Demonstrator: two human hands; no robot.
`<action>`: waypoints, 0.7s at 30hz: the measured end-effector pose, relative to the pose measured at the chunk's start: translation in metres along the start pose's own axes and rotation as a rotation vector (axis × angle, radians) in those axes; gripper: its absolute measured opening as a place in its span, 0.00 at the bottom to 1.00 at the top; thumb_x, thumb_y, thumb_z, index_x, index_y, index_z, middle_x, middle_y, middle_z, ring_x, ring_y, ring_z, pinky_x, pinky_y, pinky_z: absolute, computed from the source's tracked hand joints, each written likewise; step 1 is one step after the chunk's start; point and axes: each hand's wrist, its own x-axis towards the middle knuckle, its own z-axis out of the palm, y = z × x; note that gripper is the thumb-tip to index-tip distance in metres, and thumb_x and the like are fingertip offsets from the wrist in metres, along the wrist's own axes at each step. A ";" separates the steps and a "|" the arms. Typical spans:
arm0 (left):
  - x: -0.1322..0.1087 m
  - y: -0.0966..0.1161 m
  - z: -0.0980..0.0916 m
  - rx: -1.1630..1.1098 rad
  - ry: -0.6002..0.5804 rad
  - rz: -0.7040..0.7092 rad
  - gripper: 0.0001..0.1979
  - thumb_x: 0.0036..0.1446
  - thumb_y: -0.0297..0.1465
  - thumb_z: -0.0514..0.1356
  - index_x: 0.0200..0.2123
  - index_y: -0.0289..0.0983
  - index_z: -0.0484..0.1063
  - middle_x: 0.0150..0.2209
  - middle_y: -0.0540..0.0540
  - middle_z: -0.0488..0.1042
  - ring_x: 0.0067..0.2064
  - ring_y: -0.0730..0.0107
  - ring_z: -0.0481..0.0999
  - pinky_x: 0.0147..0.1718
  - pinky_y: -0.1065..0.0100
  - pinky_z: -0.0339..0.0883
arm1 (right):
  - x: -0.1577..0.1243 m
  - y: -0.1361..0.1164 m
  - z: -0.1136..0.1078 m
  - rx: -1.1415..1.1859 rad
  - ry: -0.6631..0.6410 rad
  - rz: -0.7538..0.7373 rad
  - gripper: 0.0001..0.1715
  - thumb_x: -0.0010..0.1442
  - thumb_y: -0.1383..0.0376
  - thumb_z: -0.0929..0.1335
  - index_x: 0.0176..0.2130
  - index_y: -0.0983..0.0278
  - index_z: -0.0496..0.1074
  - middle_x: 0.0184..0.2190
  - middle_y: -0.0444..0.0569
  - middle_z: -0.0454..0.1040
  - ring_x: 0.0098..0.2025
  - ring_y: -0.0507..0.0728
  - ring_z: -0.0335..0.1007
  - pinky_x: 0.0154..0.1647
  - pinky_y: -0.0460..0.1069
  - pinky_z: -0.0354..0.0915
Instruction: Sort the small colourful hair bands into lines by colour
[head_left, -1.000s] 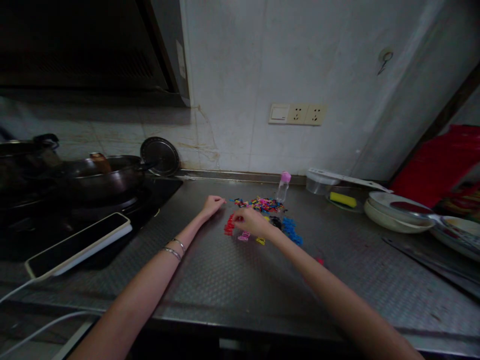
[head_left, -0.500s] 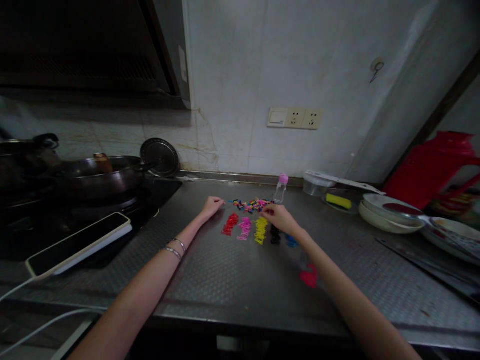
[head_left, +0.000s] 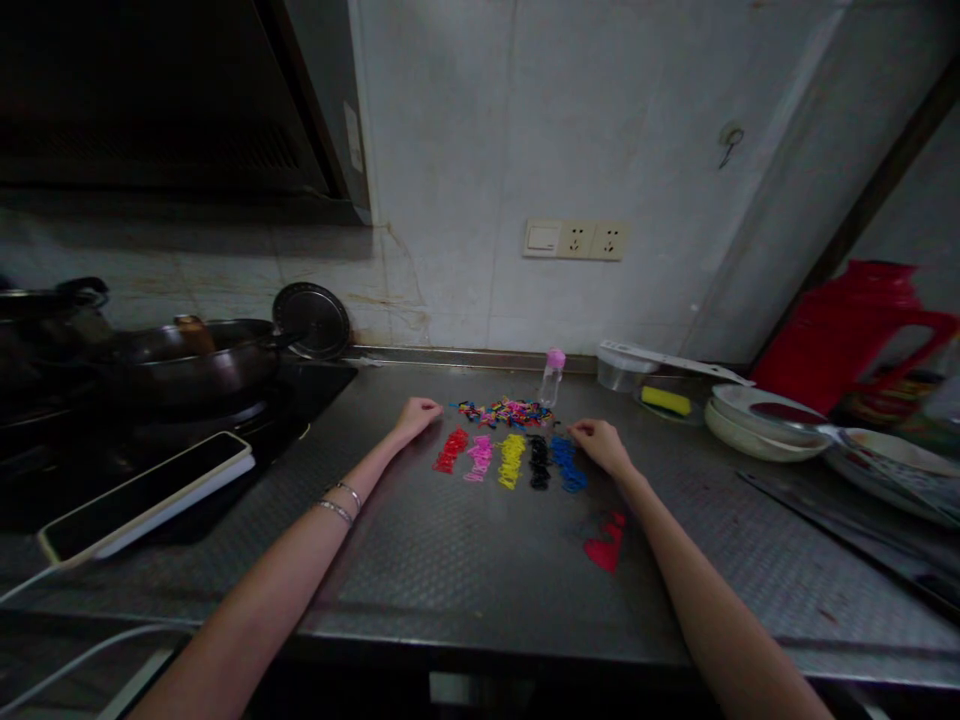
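Observation:
Small coloured pieces lie sorted in short rows on the steel counter: red, pink, yellow, black and blue. Behind them is a mixed, unsorted pile. My left hand rests on the counter left of the pile, fingers curled in. My right hand sits just right of the blue row, fingers curled loosely; I cannot see anything in it. A red spot shows on the counter beside my right forearm.
A small bottle with a pink cap stands behind the pile. At left are a dark pan on the hob and a phone on a cable. At right: a clear tub, yellow sponge, stacked plates, red jug.
My right hand moved from the red and pink rows across to the right, ending beside the blue row, so all five rows now show. My left hand stayed put.

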 end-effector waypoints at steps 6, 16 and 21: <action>0.009 0.008 -0.003 0.071 -0.039 0.029 0.10 0.40 0.30 0.59 0.28 0.31 0.76 0.19 0.48 0.70 0.23 0.73 0.65 0.24 0.73 0.57 | 0.002 0.002 0.001 0.003 -0.007 0.006 0.18 0.50 0.56 0.62 0.29 0.65 0.75 0.23 0.48 0.73 0.26 0.53 0.68 0.25 0.44 0.58; 0.032 0.017 0.007 0.560 -0.118 0.182 0.12 0.46 0.30 0.56 0.34 0.40 0.76 0.35 0.42 0.75 0.38 0.62 0.72 0.35 0.69 0.60 | -0.004 -0.008 -0.004 -0.038 -0.068 0.038 0.15 0.50 0.58 0.62 0.29 0.62 0.75 0.26 0.47 0.75 0.29 0.54 0.69 0.27 0.44 0.58; 0.032 0.021 0.010 0.664 -0.120 0.220 0.10 0.46 0.28 0.55 0.30 0.39 0.76 0.36 0.40 0.74 0.39 0.60 0.71 0.36 0.67 0.60 | -0.004 -0.009 -0.004 -0.032 -0.066 0.051 0.15 0.50 0.59 0.62 0.30 0.62 0.75 0.26 0.47 0.75 0.30 0.53 0.69 0.27 0.44 0.57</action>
